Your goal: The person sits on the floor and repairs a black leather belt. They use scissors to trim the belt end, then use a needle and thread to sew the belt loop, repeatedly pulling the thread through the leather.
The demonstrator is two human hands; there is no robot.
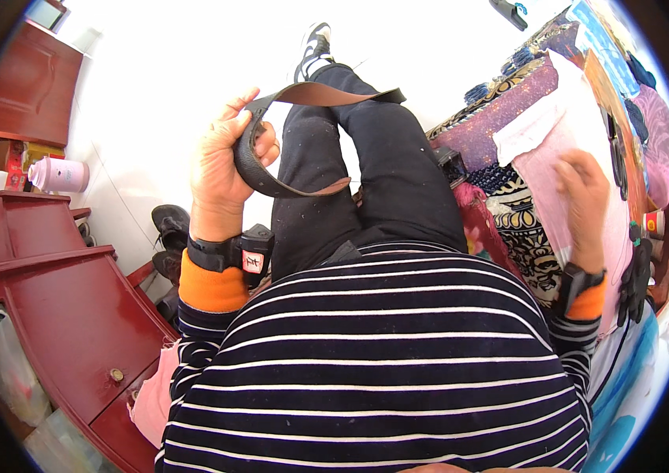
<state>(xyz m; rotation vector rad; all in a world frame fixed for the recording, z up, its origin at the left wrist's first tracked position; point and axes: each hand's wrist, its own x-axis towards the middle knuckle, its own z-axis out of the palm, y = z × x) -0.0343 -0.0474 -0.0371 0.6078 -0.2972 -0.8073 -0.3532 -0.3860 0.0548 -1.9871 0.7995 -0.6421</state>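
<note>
My left hand (pixel 220 158) is raised over my left thigh and closed around a strip of leather that looks like a belt (pixel 274 186). It is black and grained on one face, brown on the other. From the hand it loops away in two lengths, one reaching over my knees and the other curling back above my left thigh; no buckle shows. My right hand (pixel 585 201) is at the right, over a pink cloth (pixel 543 185), with its fingers loosely bent and somewhat blurred. Nothing shows in it.
Dark red drawers (pixel 66 315) stand at my left, with a pink canister (pixel 59 174) beyond them. Dark shoes (pixel 170 225) lie on the white floor. At my right are patterned fabrics (pixel 508 118), a pair of scissors (pixel 617 158) and a black glove (pixel 634 280).
</note>
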